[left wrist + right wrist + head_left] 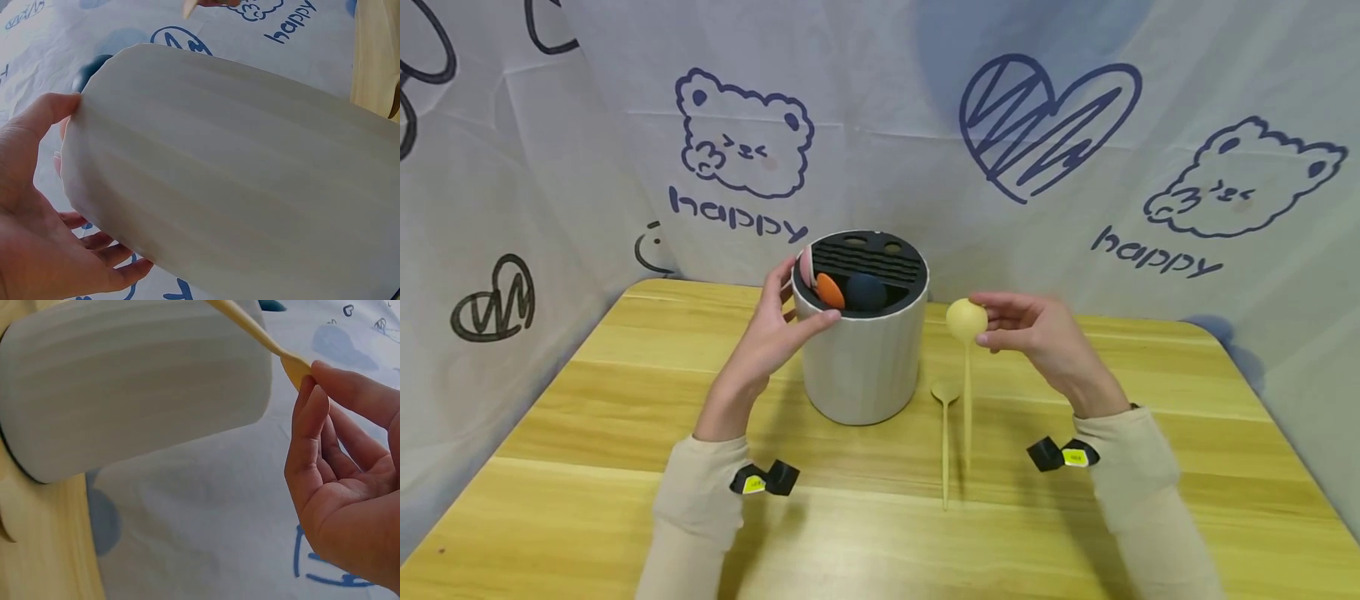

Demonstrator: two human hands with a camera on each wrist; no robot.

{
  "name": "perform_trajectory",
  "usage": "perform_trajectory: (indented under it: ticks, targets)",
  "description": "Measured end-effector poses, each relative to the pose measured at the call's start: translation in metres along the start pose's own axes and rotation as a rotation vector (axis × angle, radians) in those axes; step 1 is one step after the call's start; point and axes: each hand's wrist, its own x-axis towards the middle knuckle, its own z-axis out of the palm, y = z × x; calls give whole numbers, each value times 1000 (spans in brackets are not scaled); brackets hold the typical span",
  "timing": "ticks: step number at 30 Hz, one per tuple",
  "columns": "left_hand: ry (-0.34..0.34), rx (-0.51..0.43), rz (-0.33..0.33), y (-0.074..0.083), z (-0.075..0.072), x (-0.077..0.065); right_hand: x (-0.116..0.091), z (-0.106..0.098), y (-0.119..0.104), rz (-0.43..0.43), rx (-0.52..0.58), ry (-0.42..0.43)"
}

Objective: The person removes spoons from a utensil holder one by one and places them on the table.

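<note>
A white ribbed utensil holder (863, 367) with a black slotted top stands at the back of the table. Spoon heads rise from its opening: orange (831, 291), dark blue (867, 292) and pink (807, 265). My left hand (775, 333) grips the holder's left rim, thumb on the front edge and fingers round the far side; in the left wrist view the ribbed wall (219, 169) fills most of the picture. To its right, my right hand (1030, 327) pinches a yellow spoon (966, 321) by its round bowl, handle hanging downward. The right wrist view shows fingertips and thumb on that bowl (294, 370).
A second yellow spoon (945, 442) lies on the wooden table (865, 542), just right of the holder, bowl toward the back. Behind the table hangs a white cloth (880, 125) with blue drawings.
</note>
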Motion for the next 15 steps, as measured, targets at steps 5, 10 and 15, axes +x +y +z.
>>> perform_trajectory:
  ticks: [5,10,15]
  targets:
    - [0,1,-3,0,0,0,-2,-3,14,27,-2,-6]
    - [-5,8,-19,0,1,0,-4,-9,28,52,2,-5]
    - [-13,21,-30,1,-1,-1,-5,-14,38,97,-6,-10]
